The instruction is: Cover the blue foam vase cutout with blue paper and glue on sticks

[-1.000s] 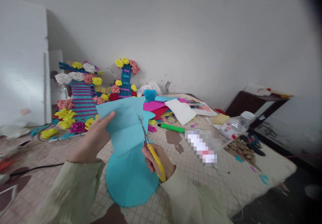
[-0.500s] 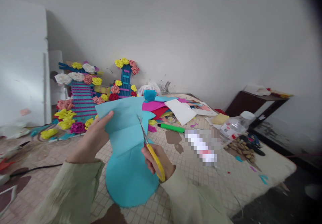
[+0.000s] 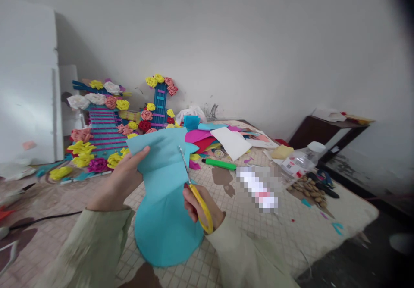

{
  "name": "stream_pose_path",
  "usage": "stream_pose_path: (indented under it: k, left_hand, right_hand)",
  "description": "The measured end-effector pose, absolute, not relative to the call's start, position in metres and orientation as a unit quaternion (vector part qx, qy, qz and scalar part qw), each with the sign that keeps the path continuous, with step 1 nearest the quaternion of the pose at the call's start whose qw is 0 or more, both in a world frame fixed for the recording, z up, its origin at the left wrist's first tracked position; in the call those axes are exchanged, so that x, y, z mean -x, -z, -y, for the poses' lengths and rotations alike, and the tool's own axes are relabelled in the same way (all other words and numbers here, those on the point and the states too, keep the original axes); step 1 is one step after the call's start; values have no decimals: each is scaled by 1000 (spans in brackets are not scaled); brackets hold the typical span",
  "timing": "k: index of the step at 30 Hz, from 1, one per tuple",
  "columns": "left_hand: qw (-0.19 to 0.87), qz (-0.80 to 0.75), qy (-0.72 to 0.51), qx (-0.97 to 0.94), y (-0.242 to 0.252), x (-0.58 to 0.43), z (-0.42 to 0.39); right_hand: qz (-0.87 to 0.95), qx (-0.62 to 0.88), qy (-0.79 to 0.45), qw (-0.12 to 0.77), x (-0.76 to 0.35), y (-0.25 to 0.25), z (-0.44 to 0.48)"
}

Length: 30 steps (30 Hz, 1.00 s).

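A large sheet of blue paper (image 3: 168, 227) hangs in front of me, its top raised and creased, its lower part rounded. My left hand (image 3: 121, 178) pinches the sheet at its upper left edge, thumb on the near face. In my right hand (image 3: 202, 204) is a pair of scissors (image 3: 201, 204) with yellow handles. Their blades point up and lie along the right side of the sheet, where a pointed flap of the paper sticks out. Some of my right fingers are hidden behind the handles.
Paper-flower decorations (image 3: 106, 128) stand against the wall at the back left. Coloured paper sheets (image 3: 199, 137) and a white sheet (image 3: 231, 143) lie behind the blue paper. Rightward are a green marker (image 3: 220, 164), a plastic bottle (image 3: 299, 163) and a heap of peanuts (image 3: 308, 191).
The raised top of the blue paper has shifted slightly right and down, with my left hand. The scissors stay at its right side. The view has turned a little.
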<state>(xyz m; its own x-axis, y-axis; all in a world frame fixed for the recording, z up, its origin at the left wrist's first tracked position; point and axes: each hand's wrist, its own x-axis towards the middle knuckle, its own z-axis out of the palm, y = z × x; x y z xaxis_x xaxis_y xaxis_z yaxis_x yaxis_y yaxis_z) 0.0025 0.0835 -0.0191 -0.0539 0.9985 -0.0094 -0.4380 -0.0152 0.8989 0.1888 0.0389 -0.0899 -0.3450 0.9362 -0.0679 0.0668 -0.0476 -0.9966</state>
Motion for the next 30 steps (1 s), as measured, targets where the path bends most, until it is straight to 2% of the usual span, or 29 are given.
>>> stream_pose_path:
  k: [17, 30]
  left_hand:
    - [635, -373, -575, -357, 12, -8, -79]
    - [633, -394, -578, -331, 11, -9, -77]
  right_hand:
    - [592, 423, -573, 377, -192, 87, -38]
    - [611, 422, -556, 373, -192, 88, -40]
